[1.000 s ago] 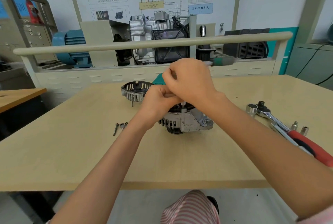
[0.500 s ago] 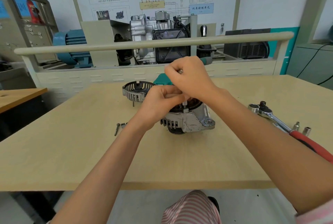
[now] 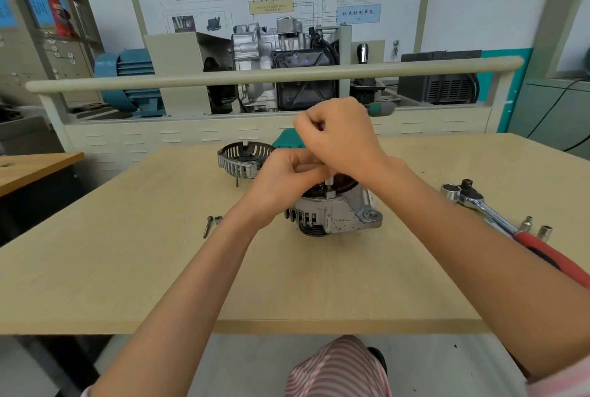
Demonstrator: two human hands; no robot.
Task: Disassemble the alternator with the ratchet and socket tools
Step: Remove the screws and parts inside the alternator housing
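Both hands are hiding the tool head: right hand [image 3: 340,135] fingers are curling around a green-handled driver [image 3: 381,108], left hand [image 3: 287,178] seemingly pinching its shaft over the alternator [image 3: 338,213] mid-tabletop [image 3: 127,269]. Handle is sticking out right again, versus hidden half a second ago.

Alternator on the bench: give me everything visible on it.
The alternator looks like cast silver metal with side vent slots, a mounting ear with a hole and a grooved pulley underneath. It sits on the table, dark internals exposed on top. The left hand rests on it; a slim tool shaft stands in its top.
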